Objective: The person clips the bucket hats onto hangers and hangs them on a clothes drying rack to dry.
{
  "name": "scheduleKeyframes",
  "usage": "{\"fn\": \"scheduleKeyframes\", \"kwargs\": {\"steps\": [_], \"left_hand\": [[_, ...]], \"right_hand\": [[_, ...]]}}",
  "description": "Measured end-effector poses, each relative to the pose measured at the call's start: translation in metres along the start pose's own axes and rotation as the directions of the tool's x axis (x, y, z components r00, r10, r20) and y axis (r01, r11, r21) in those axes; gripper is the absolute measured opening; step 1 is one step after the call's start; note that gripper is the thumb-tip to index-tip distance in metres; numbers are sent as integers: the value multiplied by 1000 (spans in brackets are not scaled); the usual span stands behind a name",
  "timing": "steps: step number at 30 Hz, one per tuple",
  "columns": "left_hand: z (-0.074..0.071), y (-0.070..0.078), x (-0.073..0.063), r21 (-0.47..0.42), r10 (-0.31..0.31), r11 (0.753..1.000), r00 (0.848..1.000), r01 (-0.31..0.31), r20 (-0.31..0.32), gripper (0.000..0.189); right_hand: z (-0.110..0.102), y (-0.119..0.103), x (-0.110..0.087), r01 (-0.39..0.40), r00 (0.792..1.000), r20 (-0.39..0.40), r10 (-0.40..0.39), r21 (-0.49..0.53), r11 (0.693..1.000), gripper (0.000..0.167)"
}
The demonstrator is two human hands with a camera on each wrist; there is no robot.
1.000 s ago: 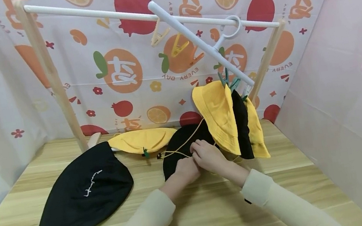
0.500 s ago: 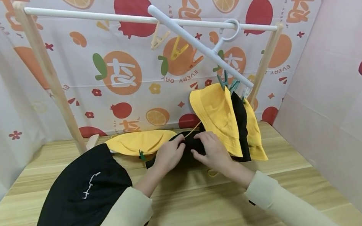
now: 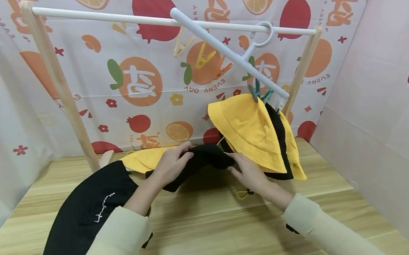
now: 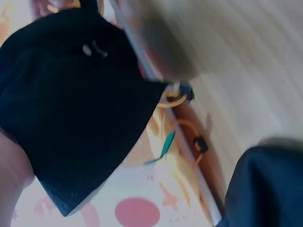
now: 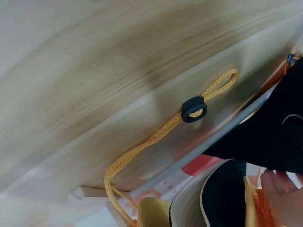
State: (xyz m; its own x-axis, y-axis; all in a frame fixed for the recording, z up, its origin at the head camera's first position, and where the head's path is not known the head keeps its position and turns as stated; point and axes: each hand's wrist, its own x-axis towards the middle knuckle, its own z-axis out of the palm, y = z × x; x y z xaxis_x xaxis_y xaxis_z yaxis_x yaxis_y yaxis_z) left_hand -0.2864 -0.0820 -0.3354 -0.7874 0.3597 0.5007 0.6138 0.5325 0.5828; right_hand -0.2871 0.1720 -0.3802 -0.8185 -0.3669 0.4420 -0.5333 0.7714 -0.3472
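Note:
A black fabric hat (image 3: 202, 156) spans the space between both hands, raised above the tabletop. My left hand (image 3: 170, 163) pinches its left side, thumb under and fingers over the edge. On the other side, my right hand (image 3: 249, 172) grips the edge between thumb and fingers. The same hat (image 4: 75, 104) fills much of the left wrist view, with a little white stitching. Close beside my right hand hangs a yellow bucket hat (image 3: 248, 132). A yellow cord (image 5: 151, 139) with a black toggle (image 5: 194, 109) lies under that side.
A white hanger (image 3: 216, 45) hangs tilted from the rack's white rail (image 3: 106, 15), its low end carrying hats in green clips (image 3: 256, 91). Loose clothespins (image 3: 203, 56) hang mid-rail. Another black hat (image 3: 85, 231) lies left, a yellow hat (image 3: 140, 159) behind it.
My hands have moved apart, the left one further left, spreading and lifting the black hat. The cords that lay across it have slipped out of sight, and the hanging yellow hat's brim has swung left.

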Motion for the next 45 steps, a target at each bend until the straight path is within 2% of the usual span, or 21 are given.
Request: {"fn": "scheduleKeyframes", "kwargs": {"steps": [4, 8, 12, 15, 17, 20, 24, 27, 30, 33, 37, 40, 45], "left_hand": [[-16, -2, 1, -66, 24, 998, 998, -20, 57, 8], [-30, -4, 2, -133, 36, 991, 997, -27, 66, 7], [-38, -9, 3, -162, -1, 987, 999, 7, 32, 10], [-40, -13, 2, -180, -42, 983, 999, 46, 30, 12], [-41, -15, 0, -173, -60, 983, 997, 67, 43, 14], [-40, -18, -3, -151, -75, 985, 994, 87, 81, 13], [-35, -21, -5, -141, -74, 986, 991, 90, 116, 10], [-34, -19, -5, -116, -116, 984, 984, 133, 138, 17], [-33, -15, -1, -79, -176, 978, 970, 191, 166, 38], [-29, -12, 5, -48, -181, 980, 969, 191, 165, 51], [-25, -12, 7, -44, -126, 990, 984, 132, 124, 39], [-26, -15, 6, -75, -120, 989, 987, 129, 108, 35], [-24, -22, 3, -128, -119, 983, 986, 134, 116, 33]], "right_hand": [[-2, -2, 4, -47, 999, -15, 48, 105, 993, 20], [-12, -9, 10, -66, 994, -62, 85, 264, 962, 16], [-23, -15, 17, -52, 987, -127, 102, 353, 934, 15], [-27, -18, 21, -43, 987, -123, 99, 391, 919, 13], [-28, -19, 23, -45, 993, -83, 84, 388, 920, 11], [-25, -19, 23, -62, 998, 32, 54, 343, 937, 11], [-22, -20, 23, -46, 988, 156, 2, 274, 961, 10], [-22, -24, 25, -13, 986, 161, -34, 283, 959, 6], [-25, -30, 29, -7, 991, 129, -34, 305, 952, 3], [-28, -37, 35, -5, 993, 116, -30, 286, 958, 5], [-31, -43, 42, 25, 991, 120, -55, 234, 972, 5], [-34, -44, 47, 9, 991, 126, -37, 219, 976, 5], [-37, -39, 54, -58, 990, 135, 29, 215, 975, 5]]}}
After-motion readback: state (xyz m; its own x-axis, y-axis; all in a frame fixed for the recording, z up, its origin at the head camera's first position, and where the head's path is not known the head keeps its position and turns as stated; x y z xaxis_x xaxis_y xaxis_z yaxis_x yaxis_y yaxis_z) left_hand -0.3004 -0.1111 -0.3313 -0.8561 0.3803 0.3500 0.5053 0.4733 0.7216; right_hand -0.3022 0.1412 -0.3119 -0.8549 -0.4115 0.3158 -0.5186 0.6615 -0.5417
